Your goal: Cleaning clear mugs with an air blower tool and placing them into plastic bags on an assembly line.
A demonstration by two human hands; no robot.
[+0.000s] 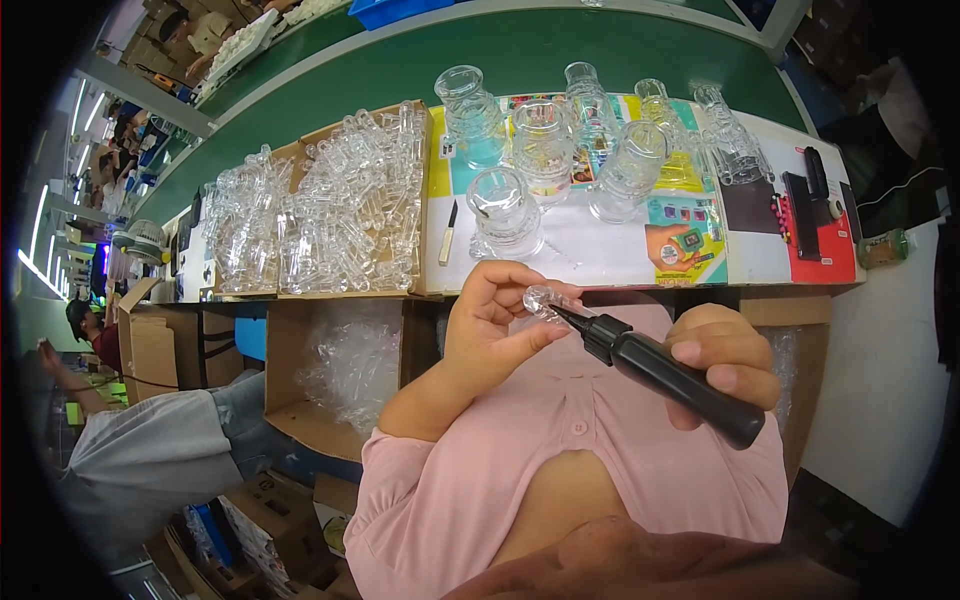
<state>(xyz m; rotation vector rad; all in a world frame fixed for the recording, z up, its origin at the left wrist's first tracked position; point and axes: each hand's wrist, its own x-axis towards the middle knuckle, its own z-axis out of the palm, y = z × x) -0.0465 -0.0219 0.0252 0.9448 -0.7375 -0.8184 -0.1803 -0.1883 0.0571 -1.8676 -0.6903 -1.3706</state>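
Between the fingers and thumb of my left hand (487, 325) is a small clear tubular piece (545, 300), its rounded open end turned to the right. My right hand (728, 362) is wrapped round a black squeeze bottle (672, 378) with a narrow pointed nozzle. The bottle is tilted, and its tip meets or nearly meets the clear piece; I cannot tell whether any liquid comes out. Just beyond my hands, several clear glass-like vessels stand on the table, the nearest one (503, 215) right behind my left hand.
Left of the vessels, a cardboard tray (424, 200) holds many small clear pieces. A white-handled knife (448, 235) lies beside it. Dark objects (800, 215) lie at the right. Below the table edge is an open carton (290, 385) with clear plastic bags. Another person (165, 435) is at the left.
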